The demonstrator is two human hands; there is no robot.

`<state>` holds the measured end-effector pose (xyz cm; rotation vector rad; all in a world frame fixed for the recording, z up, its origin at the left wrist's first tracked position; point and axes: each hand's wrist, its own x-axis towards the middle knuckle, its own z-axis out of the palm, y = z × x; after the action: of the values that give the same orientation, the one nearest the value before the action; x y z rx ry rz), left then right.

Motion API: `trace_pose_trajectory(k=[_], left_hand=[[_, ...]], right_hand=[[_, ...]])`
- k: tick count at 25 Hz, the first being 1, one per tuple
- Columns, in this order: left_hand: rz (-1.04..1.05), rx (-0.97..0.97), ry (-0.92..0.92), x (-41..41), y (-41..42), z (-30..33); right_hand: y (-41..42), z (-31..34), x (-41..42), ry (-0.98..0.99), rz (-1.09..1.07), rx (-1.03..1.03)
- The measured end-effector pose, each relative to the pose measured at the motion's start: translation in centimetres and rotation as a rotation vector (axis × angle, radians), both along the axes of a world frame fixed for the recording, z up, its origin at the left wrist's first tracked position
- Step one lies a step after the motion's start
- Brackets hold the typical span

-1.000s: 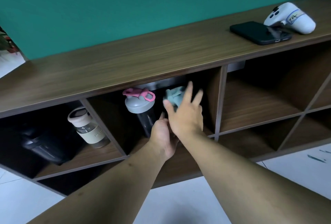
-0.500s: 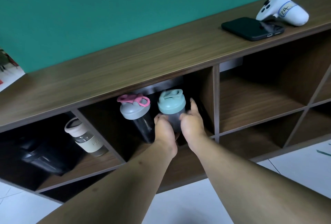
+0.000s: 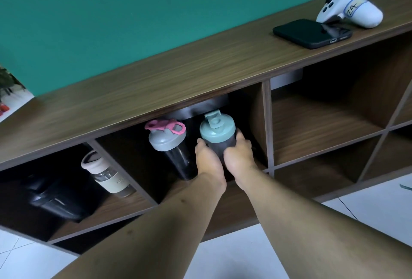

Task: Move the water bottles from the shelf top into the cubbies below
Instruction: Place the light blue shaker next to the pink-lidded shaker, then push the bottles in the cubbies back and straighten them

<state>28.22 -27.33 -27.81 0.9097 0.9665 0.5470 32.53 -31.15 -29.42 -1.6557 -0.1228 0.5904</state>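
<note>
Teal wall (image 3: 111, 22) backs a long wooden shelf (image 3: 156, 82) whose top now carries only a phone (image 3: 310, 33) and a white controller (image 3: 350, 10). Since a second ago the green-lidded bottle (image 3: 217, 130) has come upright in the middle cubby (image 3: 256, 122), beside the pink-lidded bottle (image 3: 166, 137). Left hand (image 3: 208, 158) and right hand (image 3: 239, 152) both clasp its dark body, so release looks near.
</note>
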Motion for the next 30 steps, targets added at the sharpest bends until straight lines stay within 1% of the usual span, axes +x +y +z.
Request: trace_pose_trajectory(k=[3, 4, 6, 8, 10, 11, 15, 19, 25, 27, 28, 30], left_hand=[[-0.045, 0.003, 0.102, 0.4, 0.2, 1.0], [-0.063, -0.020, 0.110, 0.7, 0.4, 0.9], [-0.048, -0.058, 0.063, 0.5, 0.2, 0.5], [0.011, -0.041, -0.018, 0.2, -0.3, -0.5], [0.056, 0.020, -0.043, 0.1, -0.5, -2.1], [0.037, 0.028, -0.043, 0.1, -0.5, -2.4], [-0.025, -0.063, -0.133, 0.3, -0.5, -0.9], [-0.074, -0.068, -0.142, 1.0, 0.3, 0.4], [-0.037, -0.081, -0.133, 1.5, 0.3, 0.4], [-0.049, -0.082, -0.111, 0.7, 0.3, -0.5], [-0.033, -0.071, -0.084, 0.0, 0.5, -1.5], [-0.004, 0.026, 0.000, -2.3, 0.7, -3.9]], right_hand=[[-0.8, -0.4, -0.3, -0.072, -0.079, -0.126], [-0.9, -0.5, -0.4, -0.088, -0.120, -0.148], [-0.9, -0.8, -0.6, -0.113, -0.169, -0.185], [-0.5, -1.0, -0.5, -0.133, -0.143, -0.205], [-0.3, -1.2, -0.5, -0.121, -0.109, -0.184], [-0.2, -1.4, -0.6, -0.104, -0.112, -0.158], [-0.4, -1.6, -0.7, -0.032, -0.045, -0.061], [-0.1, -1.4, -0.9, 0.012, -0.019, -0.040], [0.2, -1.3, -0.7, 0.035, -0.028, 0.004], [-0.1, -1.0, -1.2, 0.013, -0.078, -0.057], [-0.3, -0.8, -1.7, -0.029, -0.116, -0.120], [-0.3, -0.5, -2.9, -0.147, -0.126, -0.243]])
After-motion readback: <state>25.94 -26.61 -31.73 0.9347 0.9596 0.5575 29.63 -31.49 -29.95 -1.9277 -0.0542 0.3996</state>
